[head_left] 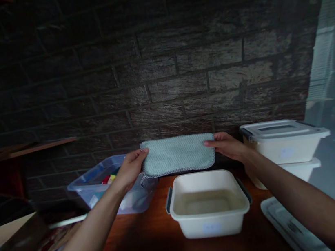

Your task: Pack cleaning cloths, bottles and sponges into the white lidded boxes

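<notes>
A pale green-blue cloth (177, 155) with a dark-and-white edging is stretched flat between my hands, in front of the brick wall. My left hand (132, 167) pinches its left edge, and a small loop dangles from the lower left corner. At the opposite edge, my right hand (225, 146) grips the upper right corner between thumb and fingers. Below the cloth, apart from it, a white plastic box (211, 224) with dark side handles stands lidless on the wooden table (152, 242). Nothing shows inside this box.
Left of the white box is a clear blue plastic bin (82, 185) with colourful items inside. Stacked lidded boxes (287, 142) stand at the right, with a loose white lid (286, 217) in front. A cardboard box (19, 243) sits far left, below a wooden shelf (43, 146).
</notes>
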`<state>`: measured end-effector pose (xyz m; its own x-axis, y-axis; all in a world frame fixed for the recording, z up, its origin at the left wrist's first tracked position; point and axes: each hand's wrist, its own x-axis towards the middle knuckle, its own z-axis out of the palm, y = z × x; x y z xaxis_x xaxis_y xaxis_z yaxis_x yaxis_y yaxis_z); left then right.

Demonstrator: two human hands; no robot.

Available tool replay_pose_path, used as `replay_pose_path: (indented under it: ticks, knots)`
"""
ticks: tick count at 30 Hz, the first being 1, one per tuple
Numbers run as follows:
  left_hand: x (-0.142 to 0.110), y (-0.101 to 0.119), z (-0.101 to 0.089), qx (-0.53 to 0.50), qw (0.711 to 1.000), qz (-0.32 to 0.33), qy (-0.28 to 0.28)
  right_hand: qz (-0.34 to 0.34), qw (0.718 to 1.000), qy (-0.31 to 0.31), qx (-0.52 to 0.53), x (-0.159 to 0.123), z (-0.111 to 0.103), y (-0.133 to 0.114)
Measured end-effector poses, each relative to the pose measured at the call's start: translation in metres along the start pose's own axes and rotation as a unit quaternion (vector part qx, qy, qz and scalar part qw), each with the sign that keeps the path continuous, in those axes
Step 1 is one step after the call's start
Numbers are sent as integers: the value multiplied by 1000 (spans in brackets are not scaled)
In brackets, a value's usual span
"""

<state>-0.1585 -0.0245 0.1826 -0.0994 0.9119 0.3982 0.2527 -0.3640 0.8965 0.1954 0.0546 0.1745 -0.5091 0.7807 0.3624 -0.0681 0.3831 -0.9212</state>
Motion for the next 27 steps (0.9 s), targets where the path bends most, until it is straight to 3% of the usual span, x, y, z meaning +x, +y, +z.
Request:
replay_pose_path:
  ticks: [6,11,19,27]
  knots:
    - [4,-18,37,62,996,49,39,-48,978,190,-72,-21,8,1]
    - [6,-19,67,186,977,88,62,-26,946,255,-198,-36,-6,7]
    - [-12,5,81,390,916,95,-19,42,881,212,-421,-58,-25,10]
    - [-23,6,109,509,848,64,-128,80,820,90,-559,-50,10,-1]
